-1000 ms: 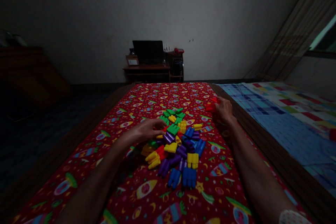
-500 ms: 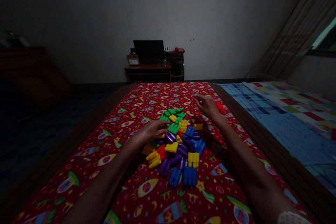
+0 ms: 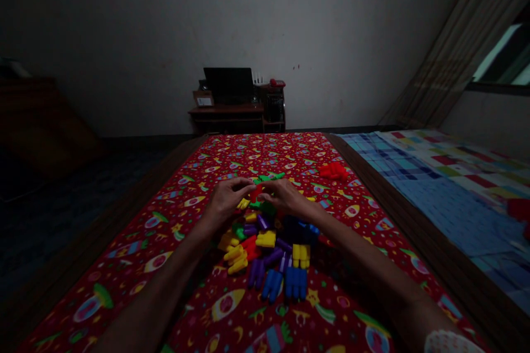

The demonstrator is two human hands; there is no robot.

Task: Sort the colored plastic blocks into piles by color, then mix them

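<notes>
Both hands meet over the far part of a pile of plastic blocks on a red patterned cloth (image 3: pixel 227 300). A red block (image 3: pixel 255 194) is between them. My left hand (image 3: pixel 227 196) pinches its left side with thumb and fingers. From the right, my right hand (image 3: pixel 284 196) has its fingertips closed at the same block. Beneath and nearer lie yellow blocks (image 3: pixel 265 239), purple blocks (image 3: pixel 256 273), blue blocks (image 3: pixel 296 283) and green blocks (image 3: pixel 271 176), partly hidden by the hands. Apart from the pile, at the right, is a heap of red blocks (image 3: pixel 333 171).
A desk (image 3: pixel 227 110) with a dark monitor (image 3: pixel 229 85) stands against the far wall. To the right is a bed surface with a blue checked cover (image 3: pixel 397 187). A wooden cabinet (image 3: pixel 37 121) stands at the left, and a curtain (image 3: pixel 439 60) hangs at the right.
My right hand has come left from beside the red heap to the pile. My left hand has risen a little, and a red block now shows between both hands. The view has shifted slightly.
</notes>
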